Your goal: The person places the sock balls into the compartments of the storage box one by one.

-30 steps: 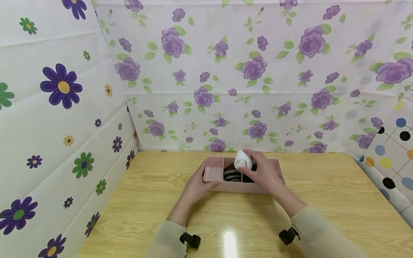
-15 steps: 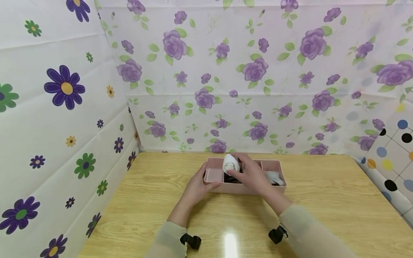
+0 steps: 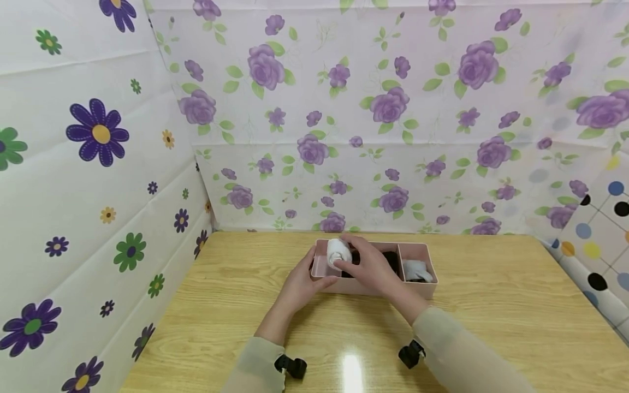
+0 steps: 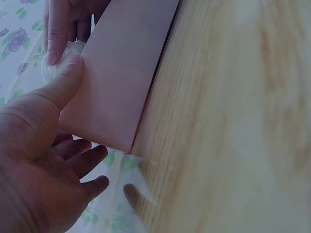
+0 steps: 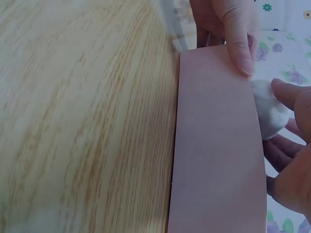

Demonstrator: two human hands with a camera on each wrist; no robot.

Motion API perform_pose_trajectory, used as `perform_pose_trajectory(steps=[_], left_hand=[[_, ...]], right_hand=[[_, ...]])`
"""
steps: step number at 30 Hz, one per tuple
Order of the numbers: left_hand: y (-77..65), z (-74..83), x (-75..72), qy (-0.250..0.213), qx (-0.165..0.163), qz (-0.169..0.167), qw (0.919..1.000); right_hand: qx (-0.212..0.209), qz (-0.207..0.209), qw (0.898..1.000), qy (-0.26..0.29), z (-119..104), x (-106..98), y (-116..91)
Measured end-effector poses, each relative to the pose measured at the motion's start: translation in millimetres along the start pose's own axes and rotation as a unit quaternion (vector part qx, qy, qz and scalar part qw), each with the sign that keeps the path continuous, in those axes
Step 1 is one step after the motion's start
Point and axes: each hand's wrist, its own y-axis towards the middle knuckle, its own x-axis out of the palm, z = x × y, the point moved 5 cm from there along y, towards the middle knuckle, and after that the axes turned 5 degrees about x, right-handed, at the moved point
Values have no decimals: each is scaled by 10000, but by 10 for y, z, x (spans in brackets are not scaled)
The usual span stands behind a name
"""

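My right hand [image 3: 366, 266] pinches a rolled white sock [image 3: 338, 252] between thumb and fingers. The roll is over the leftmost compartment of a long pink divided box [image 3: 344, 285], partly below its rim. At the box's left end, my left hand [image 3: 301, 281] grips it, thumb on the front rim and fingers round the end wall, as the left wrist view shows. Dark fabric [image 3: 391, 259] lies in the middle compartments, partly behind my right hand. A grey cloth roll [image 3: 417, 270] sits in the rightmost compartment. In the right wrist view, the white sock [image 5: 269, 109] pokes above the front wall.
The box stands on a wood-grain table [image 3: 236, 305], near its back edge. A floral sheet [image 3: 373, 120] hangs behind the table. Patterned sheets also cover the left side [image 3: 132, 180] and the right side [image 3: 597, 234].
My right hand has carried the white sock leftward along the box, from over the middle compartments to the leftmost one, and lowered it slightly. The grey roll has come into view. My left hand stays put.
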Motion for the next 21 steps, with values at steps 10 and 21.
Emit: perform_pose_trajectory(steps=[10,21], left_hand=[[-14,-32,-33,302,-131,96,9994],[-38,55,-112,522,-130,246,9982]], right_hand=[[83,-25,9998,-177,75,-1,-31],[-58,138,9990,-415,120,-151,-156]])
